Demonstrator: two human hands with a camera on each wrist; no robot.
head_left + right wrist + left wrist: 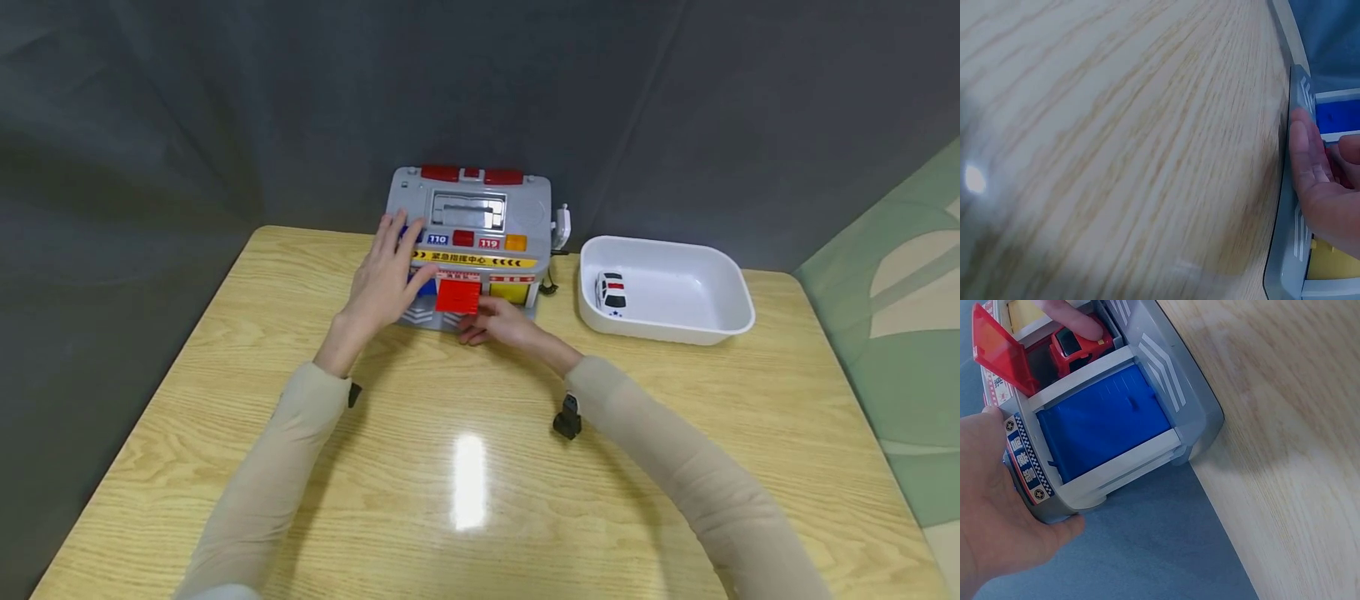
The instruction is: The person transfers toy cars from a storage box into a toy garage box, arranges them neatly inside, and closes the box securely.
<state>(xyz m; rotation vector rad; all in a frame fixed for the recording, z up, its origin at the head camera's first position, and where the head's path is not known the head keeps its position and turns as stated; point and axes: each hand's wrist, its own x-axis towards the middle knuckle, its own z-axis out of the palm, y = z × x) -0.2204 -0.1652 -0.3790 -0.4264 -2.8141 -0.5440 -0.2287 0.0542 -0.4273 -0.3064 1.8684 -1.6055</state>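
A grey toy emergency-station garage (528,192) stands at the table's back edge. My left hand (382,279) rests on its left top and front edge, fingers spread over the grey panel. In the middle bay the red door (457,297) is swung up. Inside that bay sits a red toy car (1094,347), and a finger of my right hand (504,323) presses on its end in the left wrist view. The other right fingers reach over the grey ramp in the right wrist view. The blue door (1104,425) and the yellow door (510,292) are down.
Right of the garage stands a white tray (675,335) with a white toy car (612,292) at its left end. A white handset-like piece (561,227) hangs on the garage's right side. A dark curtain (480,83) rises behind the wooden table (405,500).
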